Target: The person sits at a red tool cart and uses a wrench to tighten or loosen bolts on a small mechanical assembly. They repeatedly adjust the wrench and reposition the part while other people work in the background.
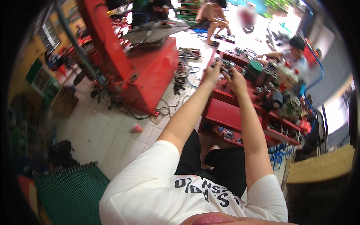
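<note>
Grey chunky metal part (pixel 225 65), red metal desk (pixel 225 90);
left hand (pixel 213 72) and right hand (pixel 237 79) grip closed on its sides; probably stiff, kinda hefty; hold there

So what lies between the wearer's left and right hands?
In the head view, a metal part, too small to identify, lies between the left hand and the right hand.

Wearer's two hands (pixel 213 73) (pixel 237 80), one green canister (pixel 254 69)
</note>
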Available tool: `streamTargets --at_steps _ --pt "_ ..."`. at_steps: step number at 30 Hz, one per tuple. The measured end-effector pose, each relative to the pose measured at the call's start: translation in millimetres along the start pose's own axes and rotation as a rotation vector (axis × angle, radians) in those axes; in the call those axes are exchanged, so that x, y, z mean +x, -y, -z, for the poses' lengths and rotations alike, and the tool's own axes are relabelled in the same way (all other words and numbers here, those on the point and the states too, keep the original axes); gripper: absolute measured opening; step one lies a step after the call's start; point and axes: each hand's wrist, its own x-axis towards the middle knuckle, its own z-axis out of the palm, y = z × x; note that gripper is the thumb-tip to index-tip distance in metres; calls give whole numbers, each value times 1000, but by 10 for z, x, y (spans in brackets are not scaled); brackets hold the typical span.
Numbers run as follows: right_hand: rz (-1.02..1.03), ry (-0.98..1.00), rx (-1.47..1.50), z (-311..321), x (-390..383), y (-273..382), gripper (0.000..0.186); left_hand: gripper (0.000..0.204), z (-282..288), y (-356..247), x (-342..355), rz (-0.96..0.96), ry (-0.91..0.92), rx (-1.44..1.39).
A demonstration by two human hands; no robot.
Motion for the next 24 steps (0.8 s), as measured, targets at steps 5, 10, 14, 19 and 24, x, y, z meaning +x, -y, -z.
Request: streamTargets --at_steps 5,10,14,19,24 --pt "118 43 -166 90 -6 213 57 49 172 47 114 -114 -127 288" --pt "-10 111 -377 321 -175 -49 50 50 149 -24 -11 -125 82 552" --pt "-131 149 -285 305 -326 -512 49 56 -29 9 -87 -226 20 686" --pt "-245 316 -193 283 -316 -428 46 58 35 -17 -66 -42 106 601" --pt "-283 224 -162 321 -347 -305 38 52 104 -30 -25 -132 73 621"
